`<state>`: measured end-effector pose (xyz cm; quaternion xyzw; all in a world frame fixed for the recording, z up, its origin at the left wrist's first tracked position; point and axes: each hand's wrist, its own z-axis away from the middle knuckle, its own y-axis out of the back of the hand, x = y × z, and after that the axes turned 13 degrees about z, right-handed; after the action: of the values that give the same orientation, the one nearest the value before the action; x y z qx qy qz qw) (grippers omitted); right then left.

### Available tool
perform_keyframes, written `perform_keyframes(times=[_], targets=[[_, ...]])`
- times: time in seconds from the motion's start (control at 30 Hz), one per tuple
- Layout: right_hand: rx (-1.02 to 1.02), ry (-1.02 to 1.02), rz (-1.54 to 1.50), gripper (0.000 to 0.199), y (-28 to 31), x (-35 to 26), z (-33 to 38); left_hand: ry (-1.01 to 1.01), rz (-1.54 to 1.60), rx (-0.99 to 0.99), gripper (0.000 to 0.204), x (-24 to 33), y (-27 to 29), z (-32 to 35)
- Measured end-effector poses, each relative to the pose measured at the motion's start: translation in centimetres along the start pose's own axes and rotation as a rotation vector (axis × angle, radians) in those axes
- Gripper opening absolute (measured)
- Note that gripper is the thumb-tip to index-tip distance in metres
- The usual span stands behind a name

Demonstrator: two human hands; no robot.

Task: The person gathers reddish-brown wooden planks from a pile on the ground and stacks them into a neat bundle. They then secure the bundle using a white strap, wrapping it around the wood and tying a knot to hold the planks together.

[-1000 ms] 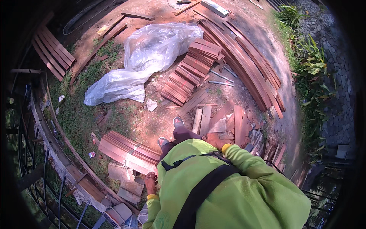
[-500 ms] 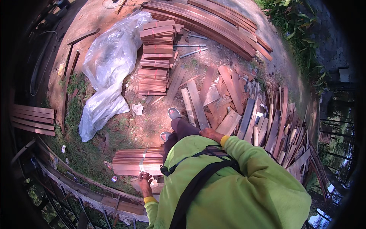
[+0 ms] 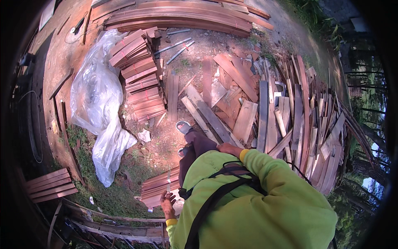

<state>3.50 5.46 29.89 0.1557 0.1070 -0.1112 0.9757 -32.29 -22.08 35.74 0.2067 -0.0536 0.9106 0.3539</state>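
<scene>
My left hand [image 3: 168, 204] is low, beside a strapped bundle of reddish-brown boards [image 3: 155, 190] on the ground. Its fingers are curled in; whether something small sits between them is hard to make out. A pale strap [image 3: 168, 179] crosses the bundle just beyond my fingertips. My right hand [image 3: 229, 149] hangs against my right thigh, back of the hand up, with its fingers mostly hidden. Both arms wear bright green sleeves with yellow cuffs. My sandalled feet [image 3: 183, 127] stand on bare earth near the bundle.
Ahead lie a tall stack of bundled boards [image 3: 143, 89], crumpled clear plastic sheeting [image 3: 101, 99] and long planks [image 3: 178, 18]. Loose boards and offcuts [image 3: 304, 112] are heaped on my right. Thin pipes [image 3: 178, 50] lie past the stack. Several boards [image 3: 52, 185] rest at far left.
The view has turned, so the stack, plastic and planks now sit further left. My left hand stays low by the bundle, and my right hand remains at my thigh.
</scene>
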Motion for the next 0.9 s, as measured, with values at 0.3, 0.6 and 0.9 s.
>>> perform_keyframes(times=[0.3, 0.6, 0.9], targets=[[0.209, 0.162, 0.111, 0.052, 1.0, -0.3, -1.5, -0.144, -0.096, -0.146, 0.052, 10.1, -6.0, -4.0], [0.419, 0.194, -0.015, 0.047, -3.4, -4.5, -0.2, -0.212, -0.301, -0.394, 0.03, 13.7, -1.0, -13.0], [0.552, 0.236, -0.125, 0.037, -13.3, -7.0, 0.1, -0.125, -0.423, -0.201, 0.041, 20.8, 6.3, -11.7]])
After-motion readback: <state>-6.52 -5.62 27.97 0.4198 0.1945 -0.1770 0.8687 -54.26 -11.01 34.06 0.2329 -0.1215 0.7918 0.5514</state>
